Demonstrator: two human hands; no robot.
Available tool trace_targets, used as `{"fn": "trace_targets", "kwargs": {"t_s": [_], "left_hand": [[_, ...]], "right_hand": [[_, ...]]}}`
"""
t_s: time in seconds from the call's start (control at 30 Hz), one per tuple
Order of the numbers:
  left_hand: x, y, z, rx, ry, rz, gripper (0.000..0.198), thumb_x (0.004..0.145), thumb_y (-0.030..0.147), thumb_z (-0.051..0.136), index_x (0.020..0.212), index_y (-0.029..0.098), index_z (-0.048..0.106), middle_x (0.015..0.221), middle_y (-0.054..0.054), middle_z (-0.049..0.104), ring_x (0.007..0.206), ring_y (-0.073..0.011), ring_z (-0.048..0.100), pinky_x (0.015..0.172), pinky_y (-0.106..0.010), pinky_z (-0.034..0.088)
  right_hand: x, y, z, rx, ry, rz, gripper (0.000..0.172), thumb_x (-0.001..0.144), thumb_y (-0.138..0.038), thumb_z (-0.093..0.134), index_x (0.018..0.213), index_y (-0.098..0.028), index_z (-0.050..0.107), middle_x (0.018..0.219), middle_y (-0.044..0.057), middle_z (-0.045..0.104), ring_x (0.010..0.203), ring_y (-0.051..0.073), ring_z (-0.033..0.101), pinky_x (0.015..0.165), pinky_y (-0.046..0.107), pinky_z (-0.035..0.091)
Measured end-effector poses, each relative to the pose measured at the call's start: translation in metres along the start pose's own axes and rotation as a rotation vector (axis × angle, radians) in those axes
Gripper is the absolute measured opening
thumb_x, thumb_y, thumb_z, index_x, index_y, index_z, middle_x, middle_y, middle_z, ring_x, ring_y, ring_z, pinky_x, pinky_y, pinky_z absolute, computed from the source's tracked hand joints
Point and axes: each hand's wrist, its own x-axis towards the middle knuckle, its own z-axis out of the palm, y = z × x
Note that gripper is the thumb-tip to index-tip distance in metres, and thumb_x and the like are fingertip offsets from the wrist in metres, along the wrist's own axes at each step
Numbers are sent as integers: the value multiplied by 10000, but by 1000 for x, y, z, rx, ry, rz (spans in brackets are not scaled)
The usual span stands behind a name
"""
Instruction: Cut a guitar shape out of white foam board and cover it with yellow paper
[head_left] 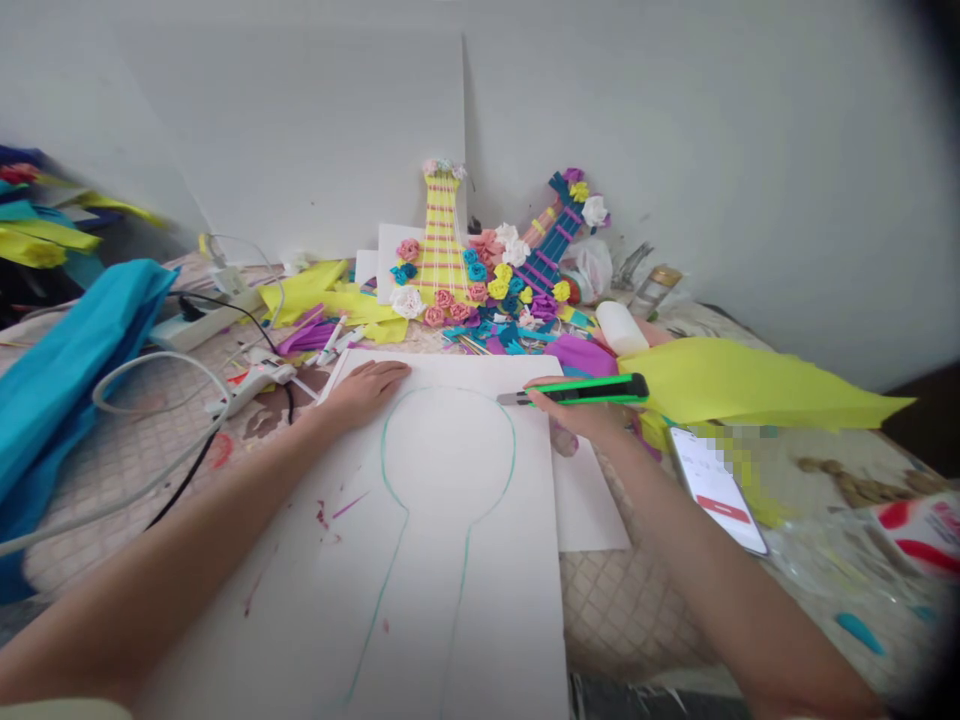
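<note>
White, flat, stiff-looking card sheet [427, 580]: lying toward the tabletop's [622, 600] near edge, bearing a green-drawn outline [515, 440], rounded head above narrower neck. Left hand [371, 392]: laid flat, grasping nothing, at the sheet's far left corner. Right hand [577, 408]: closed around a green-and-black slim cutter knife [589, 390], blade by the outline's curve; contact cannot be told. Step in hand, apparently: lining up the blade. Next move calls for: sheet held steady, tip on line.
</note>
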Motion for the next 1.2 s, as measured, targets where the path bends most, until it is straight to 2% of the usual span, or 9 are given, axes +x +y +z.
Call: {"fn": "trace_targets", "kwargs": {"t_s": [0.23, 0.47, 0.83, 1.2], "left_hand": [[-1, 2, -1, -14, 3, 2, 495, 925, 351, 196, 1242, 179, 536, 1330, -62, 514, 1231, -200, 438, 1080, -394, 283], [0, 2, 0, -21, 13, 10, 498, 921, 348, 203, 1232, 167, 547, 1306, -66, 535, 1215, -204, 452, 1069, -381, 307], [-1, 3, -1, -22, 19, 3, 497, 924, 357, 202, 1229, 172, 547, 1309, -59, 535, 1216, -197, 453, 1068, -375, 308], [0, 2, 1, -20, 22, 12, 496, 922, 349, 212, 1232, 157, 548, 1310, -71, 531, 1216, -206, 450, 1065, -380, 308]], "right_hand": [[-2, 5, 1, -25, 14, -35, 165, 777, -342, 566, 829, -244, 687, 866, 36, 723, 776, 247, 666, 731, 362, 553], [-5, 11, 1, -54, 7, -85, 219, 799, -381, 551, 876, -236, 696, 915, 43, 720, 848, 244, 668, 829, 373, 525], [-9, 17, 7, -75, 5, -148, 253, 831, -393, 500, 887, -227, 682, 954, 46, 713, 906, 237, 656, 861, 365, 501], [-17, 9, 8, -97, 40, -115, 206, 809, -370, 503, 820, -235, 659, 899, 36, 714, 854, 220, 658, 826, 334, 492]]}}
